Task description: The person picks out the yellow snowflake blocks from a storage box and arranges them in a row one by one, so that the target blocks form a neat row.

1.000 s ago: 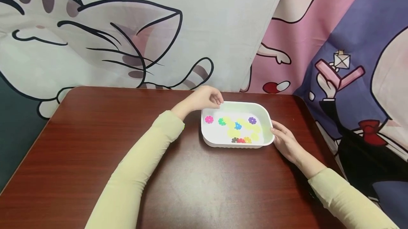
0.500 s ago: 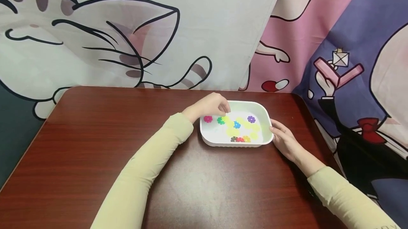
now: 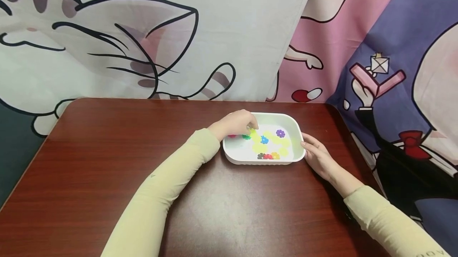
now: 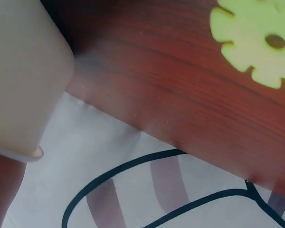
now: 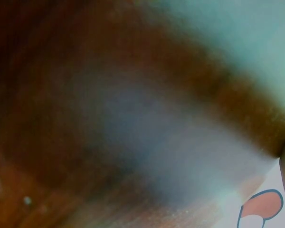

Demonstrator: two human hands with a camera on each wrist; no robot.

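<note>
A shallow white plastic tray (image 3: 239, 151) holds several coloured, notched flower-shaped discs: a purple disc (image 3: 280, 133), a blue disc (image 3: 264, 140), several pale yellow ones, and a dark, red and orange row along the near side. My left hand (image 3: 236, 122) reaches over the tray's left end, fingers bent down, fingertips beside a yellow disc (image 3: 253, 132) and a green disc (image 3: 246, 137). Whether they pinch one is hidden. A yellow disc (image 4: 261, 40) looms large in the left wrist view. At the right end my right hand (image 3: 319, 157) grips the tray's rim.
The tray stands on a reddish-brown wooden table (image 3: 118, 161), near its far edge. Behind hangs a printed cat cloth (image 3: 243, 30), with a pink and purple cloth (image 3: 379, 22) at the right. The right wrist view is mostly blurred.
My left hand has moved from above the tray's far left rim to the right and down into the tray, covering part of the pink disc. My right hand stays at the right end.
</note>
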